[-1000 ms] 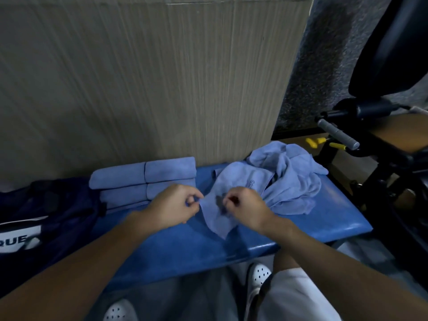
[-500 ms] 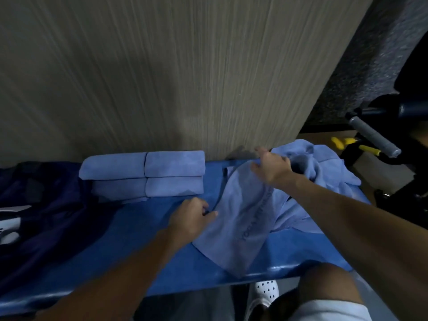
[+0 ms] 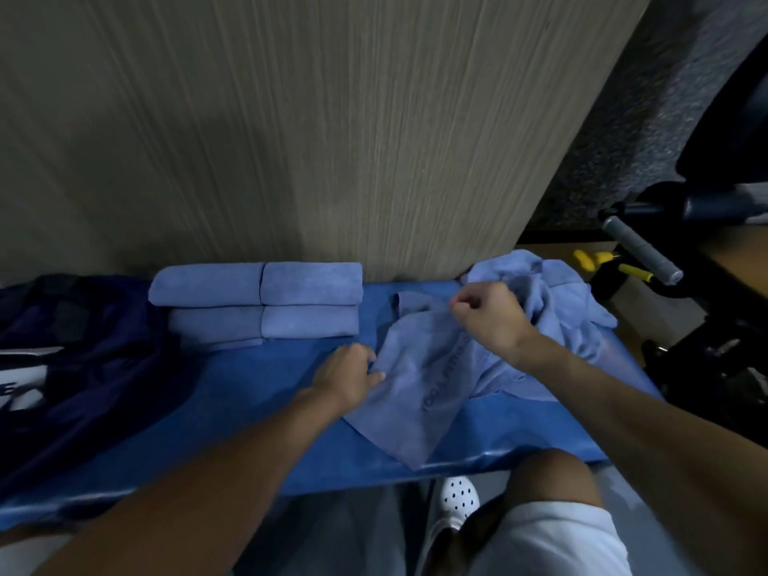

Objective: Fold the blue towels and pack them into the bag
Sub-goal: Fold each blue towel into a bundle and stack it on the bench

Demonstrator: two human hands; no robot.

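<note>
A blue towel [image 3: 419,392] lies partly spread on the blue padded bench [image 3: 257,392], one corner hanging over the front edge. My left hand [image 3: 349,378] pinches its left edge. My right hand [image 3: 488,315] is curled around the towel's far corner. Behind that hand sits a crumpled heap of blue towels [image 3: 557,297]. Several folded blue towels [image 3: 262,301] are stacked against the wall at the back of the bench. The dark blue bag [image 3: 79,359] lies on the bench's left end.
A wood-grain wall panel [image 3: 311,139] rises directly behind the bench. Black gym equipment with a grey handle [image 3: 642,253] stands to the right. My knee and a white perforated shoe [image 3: 457,498] are below the bench's front edge.
My right hand has closed on the towel's far corner, where its fingers were spread before. My left hand keeps its hold on the left edge. The camera has drawn slightly closer.
</note>
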